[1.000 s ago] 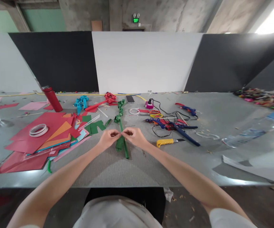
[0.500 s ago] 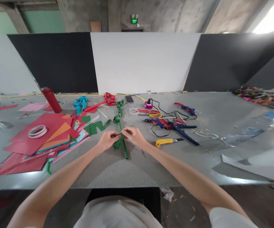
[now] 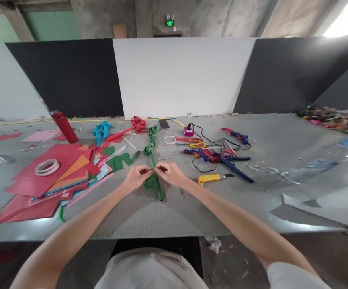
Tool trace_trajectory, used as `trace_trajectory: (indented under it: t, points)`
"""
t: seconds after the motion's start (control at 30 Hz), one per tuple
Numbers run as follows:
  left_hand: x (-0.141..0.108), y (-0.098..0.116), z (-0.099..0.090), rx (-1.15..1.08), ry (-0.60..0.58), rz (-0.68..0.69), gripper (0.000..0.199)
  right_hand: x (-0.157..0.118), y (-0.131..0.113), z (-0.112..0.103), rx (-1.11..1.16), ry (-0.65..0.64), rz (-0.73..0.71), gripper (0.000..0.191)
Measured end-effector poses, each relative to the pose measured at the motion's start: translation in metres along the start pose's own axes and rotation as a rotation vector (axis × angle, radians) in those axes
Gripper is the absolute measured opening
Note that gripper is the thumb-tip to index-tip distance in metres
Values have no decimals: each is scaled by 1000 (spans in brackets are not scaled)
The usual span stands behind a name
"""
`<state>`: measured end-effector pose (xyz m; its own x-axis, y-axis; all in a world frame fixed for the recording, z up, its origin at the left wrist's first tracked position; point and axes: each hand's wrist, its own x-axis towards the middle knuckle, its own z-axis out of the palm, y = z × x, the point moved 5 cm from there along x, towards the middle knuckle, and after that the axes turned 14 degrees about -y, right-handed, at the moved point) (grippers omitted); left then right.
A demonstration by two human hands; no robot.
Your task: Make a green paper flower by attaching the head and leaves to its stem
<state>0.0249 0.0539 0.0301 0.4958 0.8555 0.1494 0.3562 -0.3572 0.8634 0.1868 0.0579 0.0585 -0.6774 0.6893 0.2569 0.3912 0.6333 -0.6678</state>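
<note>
A green paper stem (image 3: 158, 188) with curled green paper (image 3: 152, 138) along its upper part lies on the grey table in front of me. My left hand (image 3: 138, 176) pinches at the stem from the left, thumb and forefinger together. From the right, my right hand (image 3: 168, 173) pinches at the same spot, its fingertips almost touching the left ones. What lies between the fingertips is too small to make out. A folded green paper piece (image 3: 149, 183) hangs just below my left fingertips, beside the stem.
Red paper sheets (image 3: 53, 150) with a tape roll (image 3: 47, 167) lie left. A red flask (image 3: 64, 127) and a red paper flower (image 3: 138, 123) stand or lie behind. To the right are a yellow knife (image 3: 209, 178), blue-handled pliers (image 3: 236, 168) and a plastic bottle (image 3: 312, 168).
Both hands stay at the stem with only slight finger movement. The green piece under my left hand has shifted a little. The view has tilted slightly.
</note>
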Motion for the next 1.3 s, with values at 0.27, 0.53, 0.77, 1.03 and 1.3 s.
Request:
trace_trajectory:
  t: [0.27,0.53,0.77,1.03,1.3]
  points:
    - [1,-2,-3,2,28,-10,33,2,1,1,-40,-30,-33,28]
    - [1,-3,-3,19,-6,0,34,1,4,3,-36,-23,-44,32]
    - [0,2,-3,7,21,-8,33,0,0,2,-7,13,-76,33]
    - [2,3,1,-268,-43,-64,35,-4,15,-17,47,291,25,35]
    - [3,-4,-4,-539,58,-85,50,-2,28,-17,238,307,72,38]
